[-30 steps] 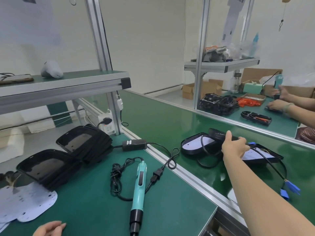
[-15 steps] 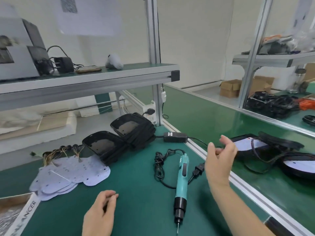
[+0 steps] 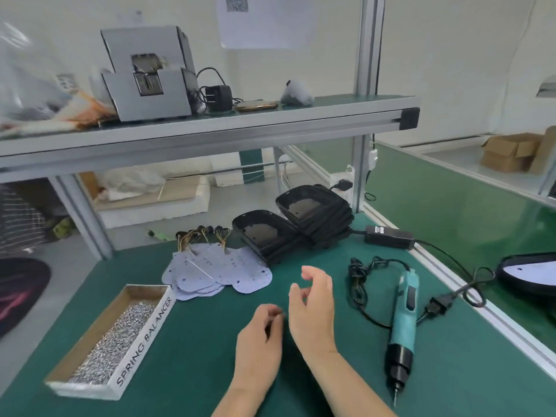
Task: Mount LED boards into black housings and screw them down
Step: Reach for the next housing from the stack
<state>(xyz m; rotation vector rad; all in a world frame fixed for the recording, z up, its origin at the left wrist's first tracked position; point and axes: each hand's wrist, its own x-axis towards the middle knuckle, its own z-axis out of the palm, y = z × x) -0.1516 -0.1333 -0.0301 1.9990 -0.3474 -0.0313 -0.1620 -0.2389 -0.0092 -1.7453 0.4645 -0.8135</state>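
Note:
Two stacks of black housings [image 3: 301, 230] sit at the back of the green bench. A pile of white LED boards [image 3: 216, 272] with orange wires lies to their left. A teal electric screwdriver [image 3: 403, 323] lies on the right, tip toward me. A cardboard box of screws [image 3: 111, 335] stands front left. My left hand [image 3: 258, 350] hovers above the mat with fingers loosely curled, holding nothing. My right hand [image 3: 313, 308] hovers beside it, fingers relaxed and empty. Both hands are in front of the boards and housings.
A black power adapter [image 3: 388, 236] and a coiled cable [image 3: 361, 284] lie near the screwdriver. An assembled housing [image 3: 529, 275] sits on the conveyor at the right. An aluminium rail [image 3: 481, 314] edges the bench. An overhead shelf [image 3: 210, 127] carries a grey machine and chargers.
The view swung left from the conveyor to the bench. My right hand let go of the housing on the conveyor and drew back beside my left hand over the mat.

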